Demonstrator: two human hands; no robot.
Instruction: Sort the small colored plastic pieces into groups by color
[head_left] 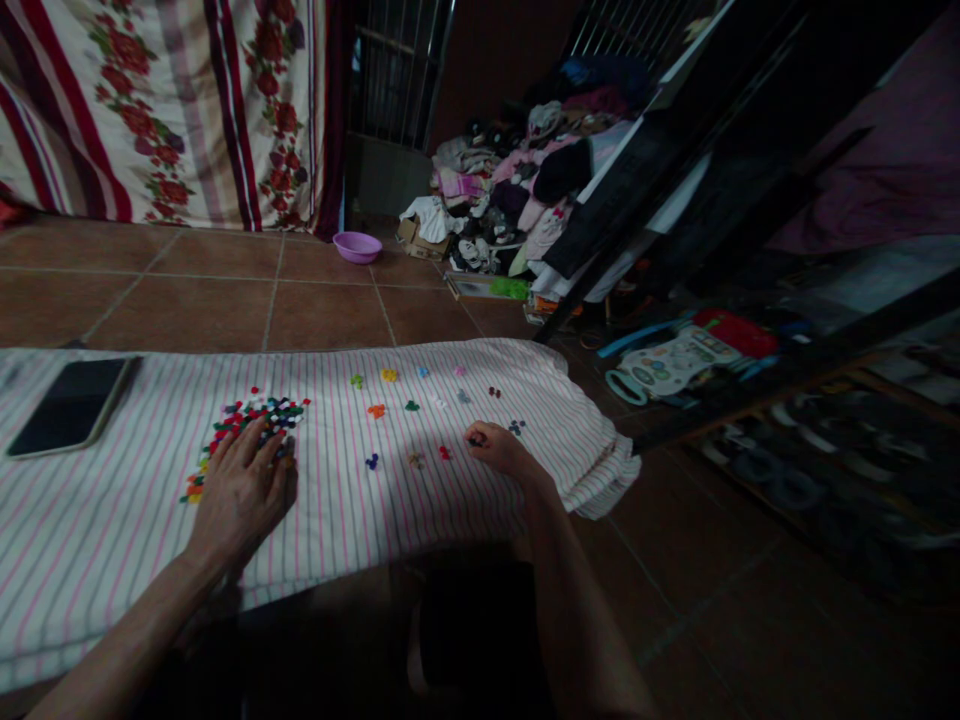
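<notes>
My left hand lies palm down, fingers stretched out, over a pile of small coloured cube-like pieces; it hides part of the pile. My right hand is closed, its fingertips at some small black pieces. Whether those pieces are in the fingers or on the cloth, I cannot tell. Small single-colour groups lie about: orange pieces, dark green pieces, yellow pieces, red pieces, dark blue pieces, tan pieces and purple pieces.
A striped cloth covers the low surface under the pieces. At its left lies a phone. Beyond are a tiled floor, a purple basin and a heap of clothes. A dark rack stands at the right.
</notes>
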